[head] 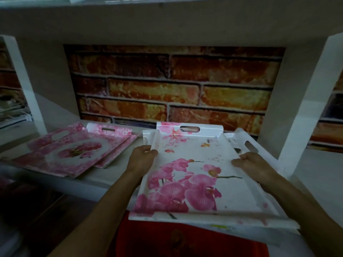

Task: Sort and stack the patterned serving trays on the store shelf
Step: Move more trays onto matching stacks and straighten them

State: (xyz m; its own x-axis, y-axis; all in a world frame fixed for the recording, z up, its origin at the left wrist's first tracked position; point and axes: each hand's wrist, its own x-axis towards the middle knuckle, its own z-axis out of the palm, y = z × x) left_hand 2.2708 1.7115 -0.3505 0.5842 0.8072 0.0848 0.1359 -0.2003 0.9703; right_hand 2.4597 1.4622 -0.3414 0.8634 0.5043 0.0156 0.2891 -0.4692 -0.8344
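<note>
White orchid tray (193, 151) lies between left hand (142, 157) and right hand (254, 166) gripping its rims

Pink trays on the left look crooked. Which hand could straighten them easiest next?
Left. The left hand grips the orchid tray by its left rim, right beside the pink trays. The right hand holds the far rim, with the whole tray between.

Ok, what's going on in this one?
A person is sorting trays on a store shelf. The left hand and right hand grip an orchid tray by its long sides, holding it over a second tray, also white, on the shelf. Whether the two touch is unclear. A stack of pink flowered trays lies to the left on the same shelf, in front of a brick-pattern back panel.
</note>
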